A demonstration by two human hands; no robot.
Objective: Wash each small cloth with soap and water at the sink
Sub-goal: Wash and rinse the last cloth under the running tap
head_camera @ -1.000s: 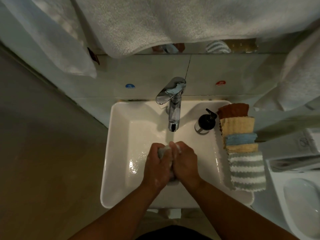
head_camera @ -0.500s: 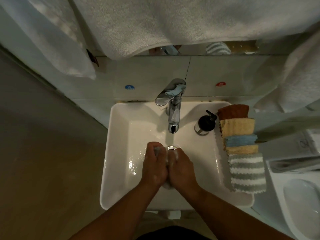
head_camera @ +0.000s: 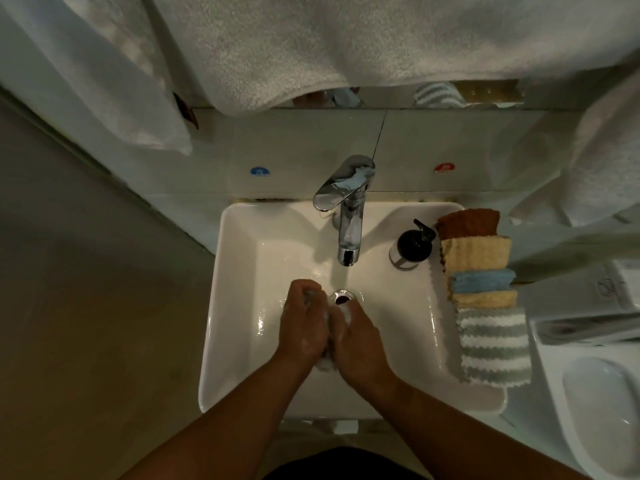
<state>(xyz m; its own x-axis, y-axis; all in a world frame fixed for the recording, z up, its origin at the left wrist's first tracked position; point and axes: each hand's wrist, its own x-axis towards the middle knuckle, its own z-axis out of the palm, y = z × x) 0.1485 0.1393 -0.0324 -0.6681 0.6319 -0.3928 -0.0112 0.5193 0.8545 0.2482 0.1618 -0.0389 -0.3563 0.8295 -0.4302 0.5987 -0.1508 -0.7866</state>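
Over the white sink (head_camera: 242, 306), my left hand (head_camera: 304, 323) and my right hand (head_camera: 360, 341) press together around a small soapy grey cloth (head_camera: 325, 363), which is mostly hidden between them. Both hands grip it just in front of the drain (head_camera: 341, 296). Water runs from the chrome tap (head_camera: 349, 216) onto the drain. A black soap dispenser (head_camera: 412, 245) stands right of the tap. Several folded small cloths lie in a row on the sink's right rim: brown (head_camera: 467, 223), yellow (head_camera: 476, 254), blue (head_camera: 483, 280), and a grey-white striped one (head_camera: 493, 344).
Large white towels (head_camera: 346, 43) hang above the sink and at both sides. Blue (head_camera: 260, 172) and red (head_camera: 444, 167) stickers mark the wall behind the tap. A white toilet (head_camera: 599, 403) stands at the right. The floor lies to the left.
My hands have slid slightly left and nearer me while rubbing the cloth, uncovering the drain. The left hand has moved forward relative to the right.
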